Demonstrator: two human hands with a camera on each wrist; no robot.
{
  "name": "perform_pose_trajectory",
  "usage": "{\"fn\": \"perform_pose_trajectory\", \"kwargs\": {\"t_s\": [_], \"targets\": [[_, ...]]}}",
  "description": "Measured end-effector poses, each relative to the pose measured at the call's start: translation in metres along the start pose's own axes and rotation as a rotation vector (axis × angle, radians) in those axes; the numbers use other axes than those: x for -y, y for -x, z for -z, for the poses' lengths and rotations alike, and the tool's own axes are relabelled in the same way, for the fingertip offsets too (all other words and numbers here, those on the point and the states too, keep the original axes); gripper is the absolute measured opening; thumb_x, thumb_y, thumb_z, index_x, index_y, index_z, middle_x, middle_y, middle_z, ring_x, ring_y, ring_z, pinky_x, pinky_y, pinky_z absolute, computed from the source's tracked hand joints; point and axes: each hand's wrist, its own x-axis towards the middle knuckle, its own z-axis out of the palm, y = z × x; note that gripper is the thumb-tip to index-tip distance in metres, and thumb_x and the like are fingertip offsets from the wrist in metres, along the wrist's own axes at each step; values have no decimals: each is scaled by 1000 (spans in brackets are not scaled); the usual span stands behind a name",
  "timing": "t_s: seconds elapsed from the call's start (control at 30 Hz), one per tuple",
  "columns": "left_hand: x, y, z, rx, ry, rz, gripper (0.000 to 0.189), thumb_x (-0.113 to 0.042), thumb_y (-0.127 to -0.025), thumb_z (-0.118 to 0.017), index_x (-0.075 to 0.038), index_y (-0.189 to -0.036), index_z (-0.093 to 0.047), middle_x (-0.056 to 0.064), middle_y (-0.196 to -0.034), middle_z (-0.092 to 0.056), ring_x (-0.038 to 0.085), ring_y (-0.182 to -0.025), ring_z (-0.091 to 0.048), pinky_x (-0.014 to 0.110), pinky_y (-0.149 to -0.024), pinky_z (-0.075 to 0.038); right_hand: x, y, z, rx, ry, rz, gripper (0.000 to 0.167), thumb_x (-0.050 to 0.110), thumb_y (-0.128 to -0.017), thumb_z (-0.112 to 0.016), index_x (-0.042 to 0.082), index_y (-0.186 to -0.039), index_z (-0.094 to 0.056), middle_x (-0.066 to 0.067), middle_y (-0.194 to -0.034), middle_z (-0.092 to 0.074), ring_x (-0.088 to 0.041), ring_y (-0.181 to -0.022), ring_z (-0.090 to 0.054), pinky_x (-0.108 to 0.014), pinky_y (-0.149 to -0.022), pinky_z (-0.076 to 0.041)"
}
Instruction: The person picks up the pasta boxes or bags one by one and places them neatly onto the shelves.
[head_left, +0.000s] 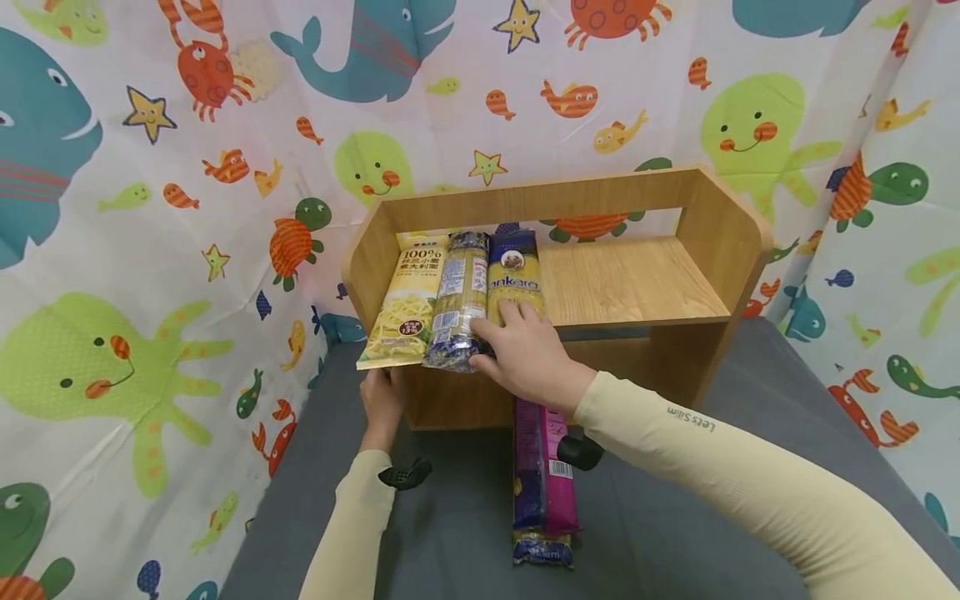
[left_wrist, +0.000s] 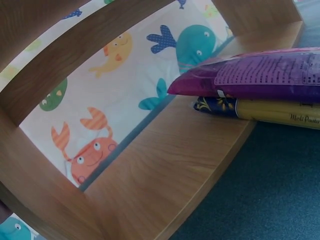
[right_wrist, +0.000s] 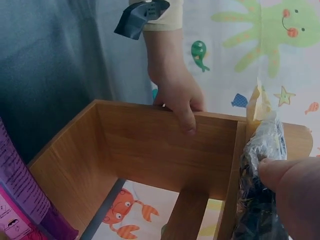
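Note:
My left hand (head_left: 382, 400) grips the left side panel of a wooden shelf unit (head_left: 622, 190); in the right wrist view its thumb lies over the panel's edge. On the upper board, three pasta packs lie side by side. A yellow pack (head_left: 407, 304) is leftmost, a clear-wrapped spaghetti pack (head_left: 459, 300) is in the middle, and a blue-and-yellow "ankara" pack (head_left: 513, 260) is to the right. My right hand (head_left: 536, 354) rests across the front of the last two, fingers spread on the ankara pack. Its thumb touches the crinkled wrapper end (right_wrist: 265, 137) of the middle pack.
Below, a purple-and-pink pack (head_left: 551, 492) lies on top of another spaghetti pack (head_left: 542, 550), both sticking out from the lower board (left_wrist: 165, 150) over the grey cloth (head_left: 465, 517). A sea-animal curtain (head_left: 247, 167) hangs behind and at the sides.

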Motion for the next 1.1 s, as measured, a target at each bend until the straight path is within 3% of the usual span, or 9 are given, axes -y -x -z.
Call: {"fn": "perform_pose_trajectory", "kwargs": {"t_s": [0.2,0.37,0.7,0.9,1.1], "targets": [[3,7,-2,2,-11,44,23,-11,-104,-49,3,-105,-67,21,-73,-59,24,-55,-47,35,-53,-34,-4,10,0,1,-109,-5,58,47,-95,-68,15,-142,-59,-24,-141,-54,-41,-128,-53,-57,-99,-51],[1,8,-1,7,-8,59,22,-13,-107,-48,1,-99,-64,18,-71,-56,22,-54,-44,35,-53,-32,-18,37,5,-62,-210,-8,65,46,-93,-71,11,-146,-55,-24,-145,-54,-41,-133,-53,-57,-107,-46],[-4,2,-1,9,-7,57,25,-14,-106,-48,0,-116,-66,18,-74,-58,24,-57,-49,33,-53,-33,-89,104,-5,-224,-257,-122,54,26,-91,-77,3,-137,-61,-24,-137,-60,-42,-125,-57,-61,-98,-50],[-5,1,1,9,8,59,22,-12,-104,-46,1,-98,-63,16,-70,-54,24,-56,-45,35,-53,-32,-121,133,-26,-110,-297,-309,50,26,-94,-71,-1,-136,-59,-26,-134,-61,-44,-124,-56,-63,-99,-47],[-2,1,-1,13,1,55,23,-14,-106,-46,0,-99,-64,16,-71,-56,22,-55,-45,33,-53,-33,-140,151,-67,9,-409,-448,51,27,-96,-67,-2,-137,-57,-29,-134,-62,-47,-118,-62,-59,-92,-51]]}}
